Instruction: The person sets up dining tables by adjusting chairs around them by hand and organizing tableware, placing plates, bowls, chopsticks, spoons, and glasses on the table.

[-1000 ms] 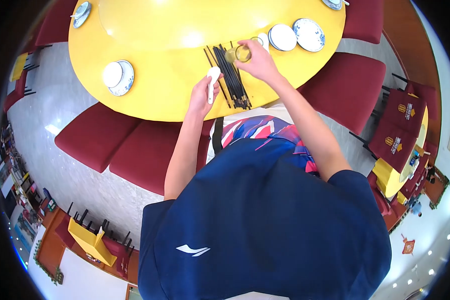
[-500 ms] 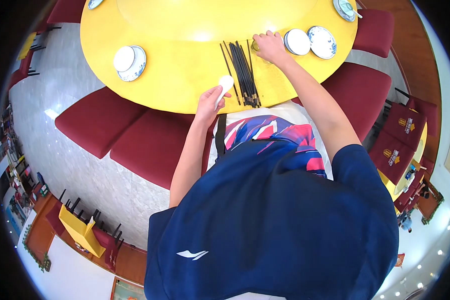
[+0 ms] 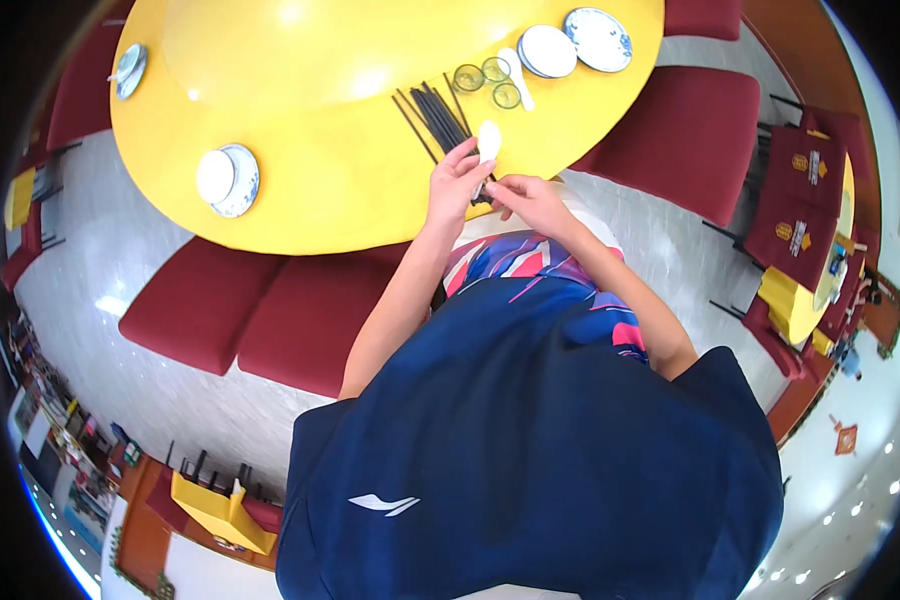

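Note:
My left hand [image 3: 454,182] is closed round the handle of a white spoon [image 3: 488,140], bowl end up, over the table's near edge. Close beside it, my right hand [image 3: 532,203] has its thumb and fingers pinched together by the spoon's lower end; what they hold, if anything, is hidden. Under and beyond my hands lies a bunch of dark chopsticks [image 3: 437,118], their near ends partly covered. Farther right, three small glasses [image 3: 469,77] stand together on the yellow table [image 3: 320,190], with a second white spoon [image 3: 516,78] lying beside them.
Stacked white dishes [image 3: 548,51] and a blue-patterned plate [image 3: 598,39] sit at the table's right. A white bowl [image 3: 215,177] rests on a patterned plate at left, another setting [image 3: 131,70] beyond it. Maroon chairs [image 3: 315,320] line the near edge, one more [image 3: 670,140] at right.
My right hand has come back from the glasses to beside my left hand, uncovering the glasses and the second spoon. My left hand still holds its spoon. The view has turned.

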A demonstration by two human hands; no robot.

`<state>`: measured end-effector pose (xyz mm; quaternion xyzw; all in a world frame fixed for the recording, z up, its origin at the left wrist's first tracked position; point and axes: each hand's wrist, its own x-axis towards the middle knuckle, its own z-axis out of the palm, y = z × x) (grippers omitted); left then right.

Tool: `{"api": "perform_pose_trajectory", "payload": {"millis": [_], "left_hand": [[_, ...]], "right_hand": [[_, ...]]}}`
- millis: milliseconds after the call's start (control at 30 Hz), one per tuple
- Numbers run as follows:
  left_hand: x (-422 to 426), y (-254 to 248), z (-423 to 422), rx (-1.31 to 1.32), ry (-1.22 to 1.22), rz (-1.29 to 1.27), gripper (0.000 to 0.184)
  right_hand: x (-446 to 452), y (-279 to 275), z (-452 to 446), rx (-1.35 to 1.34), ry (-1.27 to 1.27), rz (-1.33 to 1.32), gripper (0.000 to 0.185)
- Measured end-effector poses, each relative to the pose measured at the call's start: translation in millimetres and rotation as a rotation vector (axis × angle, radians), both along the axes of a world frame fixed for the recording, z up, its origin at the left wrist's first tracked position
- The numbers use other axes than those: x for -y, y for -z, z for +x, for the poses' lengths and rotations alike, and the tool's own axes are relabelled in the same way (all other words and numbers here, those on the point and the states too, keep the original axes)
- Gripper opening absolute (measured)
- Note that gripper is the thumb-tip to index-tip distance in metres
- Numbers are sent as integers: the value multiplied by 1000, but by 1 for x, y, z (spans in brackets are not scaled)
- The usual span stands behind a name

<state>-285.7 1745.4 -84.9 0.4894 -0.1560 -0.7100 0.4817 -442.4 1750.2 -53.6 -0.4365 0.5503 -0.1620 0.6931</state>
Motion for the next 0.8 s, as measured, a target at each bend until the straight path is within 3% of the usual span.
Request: {"api": "perform_pose_trajectory", "payload": {"millis": [67,100,200,333,367,567,800], "left_hand": [[9,3,-21,-66,4,61,43],[13,-1,-30,-103,-1,116,34],[22,-12,-57,-140,7,167,30],[37,-6,-59,-86,-29,88,31],[41,-3,-57,71,-58,59,34],[44,7,18,203,-138,66,30],[-25,62,144,235,-502,396,37]], "right_hand": [[0,0,-4,63,51,39,24],[2,15,-10,35,59,-51,25],[6,24,-22,-80,87,-181,23],[18,25,-30,-157,162,-227,22],[23,21,-34,-212,183,-265,21],[81,25,-64,-596,66,-508,27],[118,71,-75,-607,-22,-484,32]]}}
